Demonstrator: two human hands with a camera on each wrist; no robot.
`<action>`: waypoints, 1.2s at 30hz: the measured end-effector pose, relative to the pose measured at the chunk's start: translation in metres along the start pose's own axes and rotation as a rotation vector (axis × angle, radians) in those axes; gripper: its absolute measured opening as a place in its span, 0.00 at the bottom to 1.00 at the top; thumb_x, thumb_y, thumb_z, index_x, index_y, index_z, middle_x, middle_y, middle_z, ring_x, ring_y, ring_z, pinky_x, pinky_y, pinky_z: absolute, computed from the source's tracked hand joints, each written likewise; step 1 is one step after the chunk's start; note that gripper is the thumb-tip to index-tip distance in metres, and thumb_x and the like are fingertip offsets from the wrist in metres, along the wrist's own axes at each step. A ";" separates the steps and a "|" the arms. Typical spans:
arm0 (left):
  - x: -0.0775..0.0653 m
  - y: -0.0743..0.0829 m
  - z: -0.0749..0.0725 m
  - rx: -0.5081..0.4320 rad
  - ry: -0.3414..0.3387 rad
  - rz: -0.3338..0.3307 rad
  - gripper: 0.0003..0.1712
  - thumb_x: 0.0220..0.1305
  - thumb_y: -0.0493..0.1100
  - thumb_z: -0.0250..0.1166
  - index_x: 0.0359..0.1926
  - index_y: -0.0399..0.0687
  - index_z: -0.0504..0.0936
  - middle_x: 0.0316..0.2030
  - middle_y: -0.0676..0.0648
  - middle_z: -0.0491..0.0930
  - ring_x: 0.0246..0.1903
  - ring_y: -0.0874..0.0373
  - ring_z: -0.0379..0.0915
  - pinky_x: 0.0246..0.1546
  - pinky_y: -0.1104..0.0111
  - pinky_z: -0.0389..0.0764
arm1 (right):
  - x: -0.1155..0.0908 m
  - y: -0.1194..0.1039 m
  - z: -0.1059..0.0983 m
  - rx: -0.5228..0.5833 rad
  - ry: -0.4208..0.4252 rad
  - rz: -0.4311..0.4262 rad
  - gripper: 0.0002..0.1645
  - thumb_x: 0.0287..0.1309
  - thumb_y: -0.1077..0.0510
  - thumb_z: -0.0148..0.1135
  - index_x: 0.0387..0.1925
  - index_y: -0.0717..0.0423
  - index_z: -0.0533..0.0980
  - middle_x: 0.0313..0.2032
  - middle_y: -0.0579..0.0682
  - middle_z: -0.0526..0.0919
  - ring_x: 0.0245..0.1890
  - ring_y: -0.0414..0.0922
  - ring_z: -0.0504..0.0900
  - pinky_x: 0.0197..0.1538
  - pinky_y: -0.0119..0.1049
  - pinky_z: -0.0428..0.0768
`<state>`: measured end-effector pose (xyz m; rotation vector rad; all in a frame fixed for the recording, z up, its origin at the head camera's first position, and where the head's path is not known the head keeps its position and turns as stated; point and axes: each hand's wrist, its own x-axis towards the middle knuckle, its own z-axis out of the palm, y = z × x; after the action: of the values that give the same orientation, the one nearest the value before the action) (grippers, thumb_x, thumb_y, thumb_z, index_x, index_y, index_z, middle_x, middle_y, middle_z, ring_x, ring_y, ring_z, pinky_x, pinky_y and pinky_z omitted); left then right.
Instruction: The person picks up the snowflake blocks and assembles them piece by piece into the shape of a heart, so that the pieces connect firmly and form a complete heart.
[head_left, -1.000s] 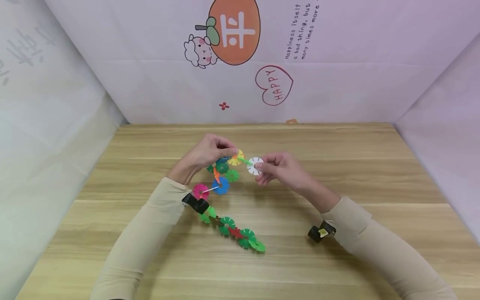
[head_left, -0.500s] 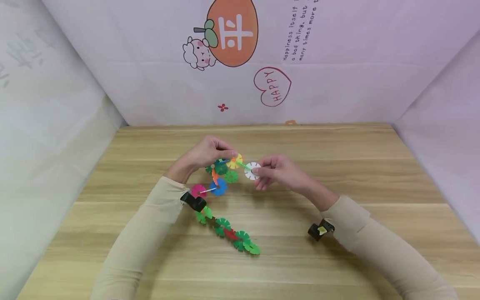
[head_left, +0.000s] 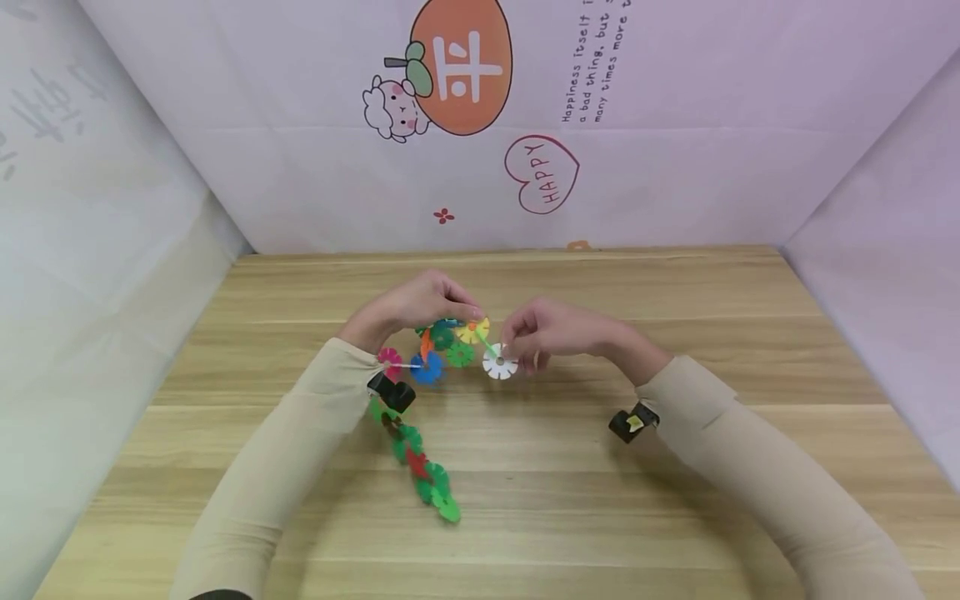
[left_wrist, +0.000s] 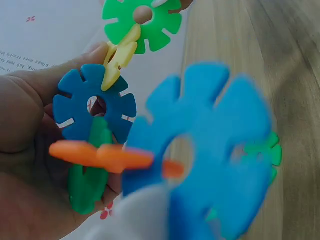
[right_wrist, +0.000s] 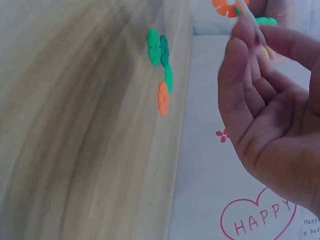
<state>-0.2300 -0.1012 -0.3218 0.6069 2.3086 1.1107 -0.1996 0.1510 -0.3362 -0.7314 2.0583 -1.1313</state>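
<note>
Both hands hold a chain of slotted plastic snowflake discs up over the table. My left hand (head_left: 431,300) pinches it at the yellow disc (head_left: 473,328), with a dark blue disc (left_wrist: 95,102) close against the palm. My right hand (head_left: 558,329) pinches the white disc (head_left: 500,362) at its edge between thumb and fingers. A bright green disc (left_wrist: 142,22) links yellow and white. Below my left hand, an orange disc (head_left: 427,344), a blue disc (head_left: 426,367) and a pink disc (head_left: 389,362) follow. The chain's tail (head_left: 416,462) of green, brown and red discs hangs past my left wrist.
Several loose discs, among them a green disc (right_wrist: 154,47) and an orange disc (right_wrist: 163,98), show on the wooden table (head_left: 600,517). A printed white cloth (head_left: 675,167) rises behind the table's far edge. Black wrist cameras sit on both sleeves.
The white disc has moved slightly down and left in the head view, and more of its face shows. The chain's tail has swung left. Both hands keep their hold.
</note>
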 end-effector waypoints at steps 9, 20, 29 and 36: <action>0.006 0.021 0.013 0.076 0.075 0.085 0.09 0.68 0.40 0.72 0.46 0.40 0.90 0.36 0.47 0.89 0.36 0.58 0.81 0.42 0.64 0.83 | -0.001 0.010 0.015 0.092 -0.025 -0.012 0.04 0.70 0.64 0.63 0.40 0.63 0.82 0.33 0.61 0.88 0.32 0.54 0.87 0.34 0.46 0.88; -0.050 0.044 0.037 0.032 0.514 0.324 0.09 0.74 0.43 0.68 0.46 0.43 0.90 0.45 0.49 0.89 0.50 0.55 0.82 0.57 0.55 0.80 | -0.011 0.035 0.033 0.343 0.288 -0.059 0.06 0.72 0.65 0.61 0.46 0.65 0.78 0.39 0.64 0.85 0.37 0.52 0.85 0.37 0.40 0.88; -0.064 0.002 0.085 0.152 0.077 0.185 0.10 0.74 0.44 0.67 0.48 0.47 0.90 0.40 0.56 0.87 0.39 0.63 0.78 0.40 0.69 0.81 | -0.020 0.050 0.030 0.478 0.444 -0.052 0.04 0.75 0.65 0.58 0.48 0.61 0.75 0.36 0.55 0.87 0.35 0.44 0.86 0.36 0.32 0.83; -0.048 -0.025 0.093 0.291 0.118 0.035 0.18 0.74 0.47 0.66 0.57 0.40 0.87 0.53 0.45 0.86 0.55 0.51 0.81 0.57 0.57 0.82 | -0.025 0.056 0.033 0.489 0.490 -0.021 0.04 0.75 0.64 0.59 0.48 0.58 0.75 0.36 0.55 0.88 0.34 0.41 0.85 0.36 0.31 0.82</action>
<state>-0.1404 -0.0895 -0.3806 0.7084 2.5953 0.8509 -0.1675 0.1791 -0.3905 -0.2461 2.0134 -1.8778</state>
